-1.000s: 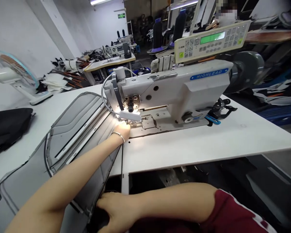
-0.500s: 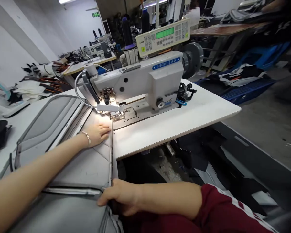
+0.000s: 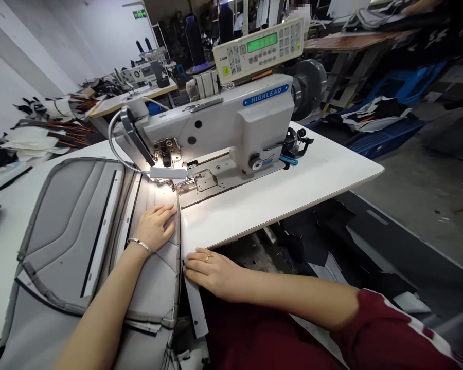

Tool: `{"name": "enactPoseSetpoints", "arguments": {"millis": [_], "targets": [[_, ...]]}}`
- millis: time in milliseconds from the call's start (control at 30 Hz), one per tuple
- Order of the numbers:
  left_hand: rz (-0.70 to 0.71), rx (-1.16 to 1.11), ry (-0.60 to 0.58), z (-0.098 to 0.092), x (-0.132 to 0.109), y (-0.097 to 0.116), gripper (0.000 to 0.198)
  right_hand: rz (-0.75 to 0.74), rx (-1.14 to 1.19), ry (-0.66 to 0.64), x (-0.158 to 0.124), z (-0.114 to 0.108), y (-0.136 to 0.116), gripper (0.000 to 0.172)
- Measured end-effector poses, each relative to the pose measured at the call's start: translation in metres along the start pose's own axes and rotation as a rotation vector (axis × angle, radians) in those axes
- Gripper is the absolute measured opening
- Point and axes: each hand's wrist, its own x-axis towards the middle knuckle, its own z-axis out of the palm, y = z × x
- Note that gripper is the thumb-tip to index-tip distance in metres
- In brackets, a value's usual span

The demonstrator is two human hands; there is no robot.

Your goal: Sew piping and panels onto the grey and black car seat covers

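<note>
- I read the left hand (image 3: 156,226) as flat and palm-down, fingers extended, gripping nothing. It presses on the grey padded panel (image 3: 73,221), just in front of the needle area.
- A bracelet (image 3: 139,244) sits on the left wrist.
- I read the right hand (image 3: 212,270) as released too, fingers stretched out. Its fingertips (image 3: 189,262) touch the panel's right edge at the front rim of the white table (image 3: 293,190). One finger carries a ring (image 3: 208,258).
- The panel lies spread over the left part of the table. Its right edge runs toward the sewing machine (image 3: 231,123); I cannot tell whether it sits under the presser foot.
- A white strip (image 3: 198,313) hangs beside the panel's edge, below the right hand.
- The lamp (image 3: 167,172) is lit above the needle area.
- The control box (image 3: 260,49), its display green, stands on top of the machine, with the thread cones (image 3: 195,38) behind.
</note>
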Motion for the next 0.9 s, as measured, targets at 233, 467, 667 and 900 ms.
{"name": "enactPoseSetpoints", "arguments": {"millis": [233,467,667,900], "targets": [[-0.104,-0.003,0.033,0.006,0.008,0.011,0.039,-0.141,-0.146,0.093,0.02,0.016,-0.004,0.018],[-0.182,-0.006,0.115,0.017,0.023,0.015,0.035,-0.178,-0.185,0.101,0.027,0.01,0.003,0.023],[-0.184,0.074,0.137,0.018,0.04,0.011,0.033,-0.234,-0.213,0.052,0.036,0.009,0.014,0.022],[-0.277,0.08,0.006,0.016,0.054,0.003,0.038,-0.316,-0.161,-0.07,0.054,0.004,0.032,0.02]]}}
